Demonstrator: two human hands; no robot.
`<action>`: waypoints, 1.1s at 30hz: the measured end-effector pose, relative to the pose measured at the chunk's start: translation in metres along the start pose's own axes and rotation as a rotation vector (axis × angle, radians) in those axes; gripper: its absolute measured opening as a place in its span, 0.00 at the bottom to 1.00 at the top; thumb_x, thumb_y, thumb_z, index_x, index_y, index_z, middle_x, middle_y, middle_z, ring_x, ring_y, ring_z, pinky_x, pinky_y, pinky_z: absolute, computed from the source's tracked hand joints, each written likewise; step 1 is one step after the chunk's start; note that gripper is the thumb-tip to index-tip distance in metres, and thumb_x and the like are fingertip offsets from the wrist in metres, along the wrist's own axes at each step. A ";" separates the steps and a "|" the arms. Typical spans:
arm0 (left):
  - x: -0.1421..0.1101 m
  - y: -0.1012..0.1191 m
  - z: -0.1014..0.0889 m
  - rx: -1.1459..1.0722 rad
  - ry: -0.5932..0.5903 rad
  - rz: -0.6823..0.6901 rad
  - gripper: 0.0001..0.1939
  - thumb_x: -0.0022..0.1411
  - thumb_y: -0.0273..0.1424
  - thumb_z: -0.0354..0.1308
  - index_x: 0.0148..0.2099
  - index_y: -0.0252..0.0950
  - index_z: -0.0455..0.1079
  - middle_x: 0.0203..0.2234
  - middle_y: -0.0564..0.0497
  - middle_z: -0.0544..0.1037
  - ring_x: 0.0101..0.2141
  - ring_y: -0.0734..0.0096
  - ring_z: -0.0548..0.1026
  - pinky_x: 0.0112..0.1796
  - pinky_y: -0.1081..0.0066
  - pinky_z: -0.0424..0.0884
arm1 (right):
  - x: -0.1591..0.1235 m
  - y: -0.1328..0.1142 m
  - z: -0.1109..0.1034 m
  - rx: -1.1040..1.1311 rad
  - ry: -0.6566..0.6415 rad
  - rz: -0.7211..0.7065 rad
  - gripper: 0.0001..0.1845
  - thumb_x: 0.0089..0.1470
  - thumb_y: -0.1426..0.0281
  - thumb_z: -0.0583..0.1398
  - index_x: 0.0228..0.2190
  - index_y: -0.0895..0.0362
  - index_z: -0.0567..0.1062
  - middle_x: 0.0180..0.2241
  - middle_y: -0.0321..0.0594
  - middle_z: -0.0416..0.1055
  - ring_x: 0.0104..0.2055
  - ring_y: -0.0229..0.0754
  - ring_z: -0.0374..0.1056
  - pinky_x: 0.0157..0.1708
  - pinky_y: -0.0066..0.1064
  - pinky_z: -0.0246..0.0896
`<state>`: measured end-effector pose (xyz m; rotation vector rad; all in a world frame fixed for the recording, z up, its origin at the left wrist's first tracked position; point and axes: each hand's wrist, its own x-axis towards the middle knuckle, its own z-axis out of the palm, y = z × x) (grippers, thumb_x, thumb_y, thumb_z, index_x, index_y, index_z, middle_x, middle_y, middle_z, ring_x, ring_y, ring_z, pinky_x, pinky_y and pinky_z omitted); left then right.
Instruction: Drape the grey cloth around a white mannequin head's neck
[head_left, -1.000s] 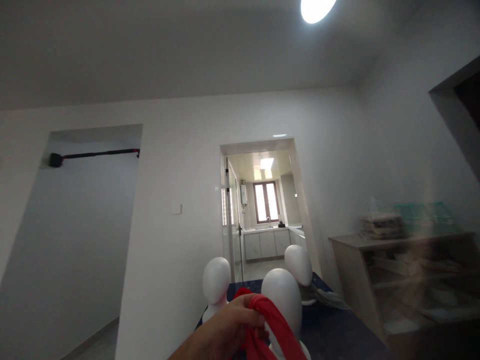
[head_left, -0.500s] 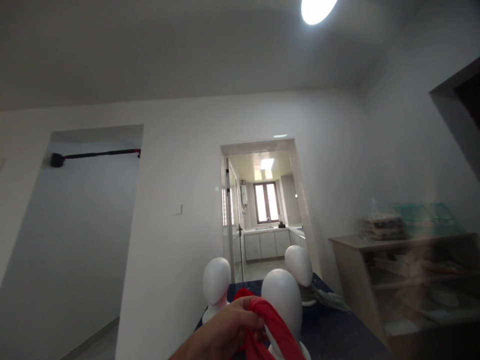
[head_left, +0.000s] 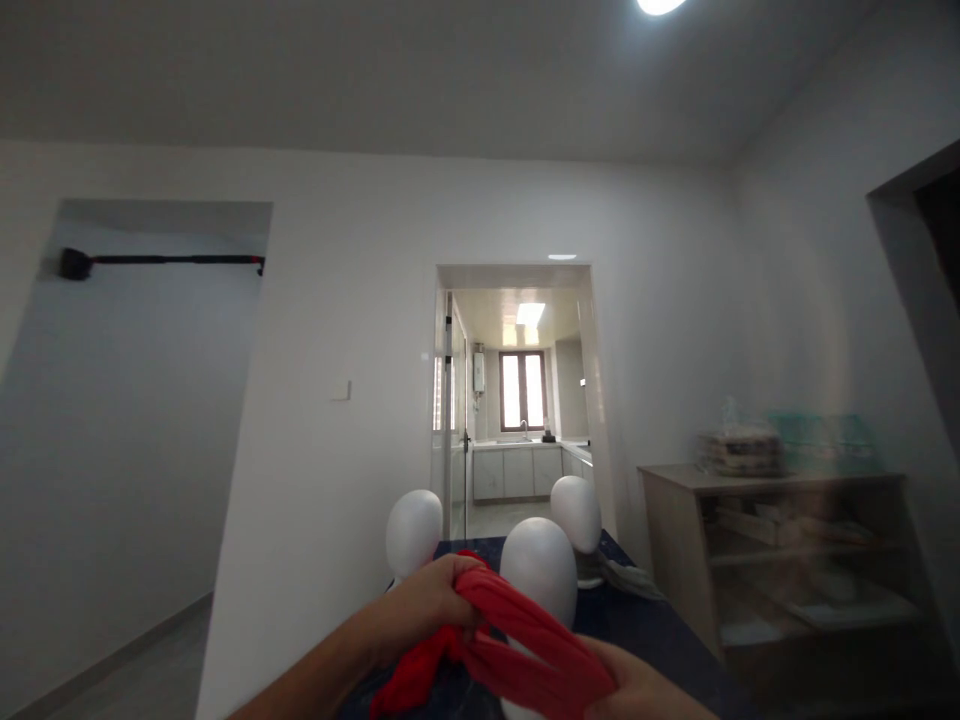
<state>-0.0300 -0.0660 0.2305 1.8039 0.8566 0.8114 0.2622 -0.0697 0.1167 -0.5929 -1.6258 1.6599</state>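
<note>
A red cloth is held stretched low in front, gripped by the left hand and by the right hand, just before the nearest white mannequin head. Two more heads stand behind on the dark table.

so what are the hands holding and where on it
Both hold a red cloth, stretched between them. The left hand grips its upper end in closed fingers; the right hand grips the lower end, in front of the nearest white mannequin head.

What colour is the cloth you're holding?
Plain red. The cloth shows best in the head view, stretched between the left hand and right hand.
</note>
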 end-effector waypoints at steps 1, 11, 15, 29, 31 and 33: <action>0.002 0.002 -0.005 0.064 -0.004 0.020 0.10 0.45 0.22 0.62 0.33 0.34 0.76 0.25 0.55 0.78 0.27 0.73 0.72 0.30 0.74 0.65 | 0.001 -0.006 -0.009 0.009 -0.009 0.020 0.35 0.43 0.67 0.75 0.53 0.52 0.75 0.42 0.38 0.76 0.26 0.31 0.68 0.22 0.22 0.62; 0.077 0.016 -0.072 0.308 0.138 0.291 0.05 0.53 0.29 0.56 0.27 0.37 0.71 0.21 0.55 0.75 0.25 0.72 0.71 0.32 0.72 0.66 | 0.028 -0.099 -0.119 -0.134 -0.143 0.101 0.18 0.65 0.55 0.60 0.36 0.59 0.75 0.15 0.19 0.51 0.13 0.26 0.41 0.16 0.22 0.61; 0.122 0.007 -0.091 0.305 0.207 0.294 0.10 0.55 0.32 0.53 0.22 0.38 0.65 0.18 0.55 0.73 0.25 0.72 0.71 0.35 0.70 0.69 | 0.068 -0.107 -0.153 -0.059 -0.073 0.018 0.22 0.63 0.49 0.60 0.33 0.56 0.72 0.14 0.19 0.52 0.12 0.26 0.38 0.18 0.27 0.67; 0.186 -0.090 -0.132 0.720 0.305 0.099 0.05 0.45 0.23 0.57 0.21 0.38 0.68 0.18 0.56 0.71 0.25 0.71 0.67 0.32 0.69 0.59 | 0.162 0.000 -0.186 -0.078 0.517 0.076 0.20 0.49 0.54 0.70 0.25 0.56 0.71 0.17 0.26 0.58 0.17 0.30 0.48 0.18 0.27 0.56; 0.174 -0.111 -0.122 0.756 0.252 0.049 0.07 0.43 0.22 0.58 0.19 0.38 0.66 0.17 0.55 0.71 0.24 0.70 0.67 0.31 0.69 0.59 | 0.164 0.031 -0.180 -0.113 0.585 0.103 0.21 0.45 0.55 0.71 0.21 0.55 0.69 0.15 0.27 0.58 0.16 0.31 0.50 0.17 0.28 0.56; 0.157 -0.132 -0.107 0.762 0.214 -0.008 0.07 0.42 0.22 0.58 0.19 0.38 0.66 0.18 0.54 0.73 0.24 0.70 0.68 0.30 0.69 0.58 | 0.162 0.060 -0.170 -0.154 0.662 0.091 0.21 0.42 0.55 0.72 0.19 0.54 0.69 0.13 0.29 0.58 0.15 0.33 0.52 0.16 0.30 0.56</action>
